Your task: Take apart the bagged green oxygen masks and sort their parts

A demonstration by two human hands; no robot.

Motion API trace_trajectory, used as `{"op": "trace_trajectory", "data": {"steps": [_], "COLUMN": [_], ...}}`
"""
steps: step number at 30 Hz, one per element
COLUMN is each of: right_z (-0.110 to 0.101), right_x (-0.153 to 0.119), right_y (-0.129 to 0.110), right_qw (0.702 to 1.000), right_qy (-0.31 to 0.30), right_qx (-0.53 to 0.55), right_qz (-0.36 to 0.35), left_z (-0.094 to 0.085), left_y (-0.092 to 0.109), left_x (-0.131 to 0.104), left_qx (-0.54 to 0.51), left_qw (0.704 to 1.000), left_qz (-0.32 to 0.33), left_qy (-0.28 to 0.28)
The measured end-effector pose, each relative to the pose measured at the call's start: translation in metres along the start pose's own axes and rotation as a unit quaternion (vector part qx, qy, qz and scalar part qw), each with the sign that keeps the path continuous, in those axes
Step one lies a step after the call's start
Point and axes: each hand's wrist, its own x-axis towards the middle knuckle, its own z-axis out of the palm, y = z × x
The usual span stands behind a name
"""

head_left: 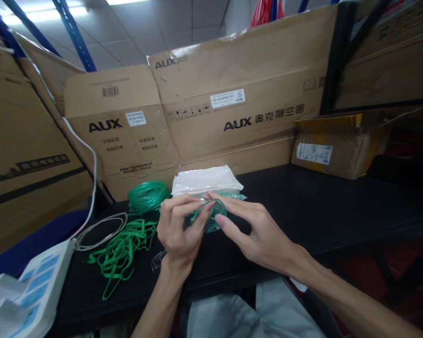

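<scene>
Both hands meet over the front of the black table at a small, curved, clear green plastic mask [213, 224]. My left hand [179, 227] pinches its left side between thumb and fingers. From the right, my right hand [255, 230] closes on it, fingers along the top and thumb against the near side. Much of the mask's outline is hidden by the fingers. Just behind lies a stack of white packets in clear wrap [206, 180], with more green plastic under it. A coil of green tubing [148, 196] sits to the left, behind loose green elastic straps [123, 251].
Near the left wrist lie thin metal strips [158, 260]. A white power strip [38, 286] fills the front left, its cable [93, 178] running up the cardboard. Tall cardboard panels [239, 98] wall the black table's [303, 211] back. An open carton [333, 148] stands back right.
</scene>
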Motion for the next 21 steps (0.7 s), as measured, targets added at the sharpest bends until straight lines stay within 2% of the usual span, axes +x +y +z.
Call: {"op": "trace_trajectory", "data": {"steps": [4, 9, 15, 21], "right_z": [0.011, 0.020, 0.021, 0.016], "right_x": [-0.002, -0.004, -0.005, -0.004], "right_y": [-0.004, -0.003, -0.004, -0.006], "right_qw": [0.994, 0.979, 0.972, 0.978], "right_qy": [0.079, 0.155, 0.157, 0.108], "right_qx": [-0.075, -0.125, -0.169, -0.168], "right_qz": [-0.018, -0.044, -0.052, -0.066], "left_z": [0.002, 0.002, 0.002, 0.001], "left_y": [0.002, 0.005, 0.009, 0.007], "left_x": [-0.002, -0.004, -0.003, -0.001], "left_qx": [-0.027, -0.029, -0.016, -0.045], "left_qw": [0.999, 0.999, 1.000, 0.998], "left_qz": [-0.004, 0.014, 0.021, 0.043], "left_qy": [-0.030, -0.015, -0.012, -0.010]}}
